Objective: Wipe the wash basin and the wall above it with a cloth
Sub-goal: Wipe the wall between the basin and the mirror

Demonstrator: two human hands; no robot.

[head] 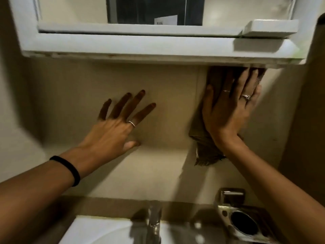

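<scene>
While pressed flat under the right hand (pixel 228 110), brown cloth (pixel 200 131) spread against the beige wall (pixel 172 81), close below the underside of the white mirror cabinet (pixel 123 48) near its right end. Fingers of that hand straight and together, tips reaching up to the cabinet's bottom edge, palm bearing on the cloth rather than curling round it; two rings on the fingers. Frayed lower end of the cloth hanging out below the wrist.

Left hand (pixel 116 127) laid on bare wall to the left, well apart from the cloth, fingers straight and splayed, thumb out to the side, nothing held; one ring on a finger, a black band (pixel 70 169) round the wrist.

Below, at the bottom edge of the view, white wash basin (pixel 98 231) with a chrome tap (pixel 153 222) at its back edge. Just right of the tap, a metal holder (pixel 242 224) with a round opening, fixed low on the wall. Whole view somewhat blurred.
</scene>
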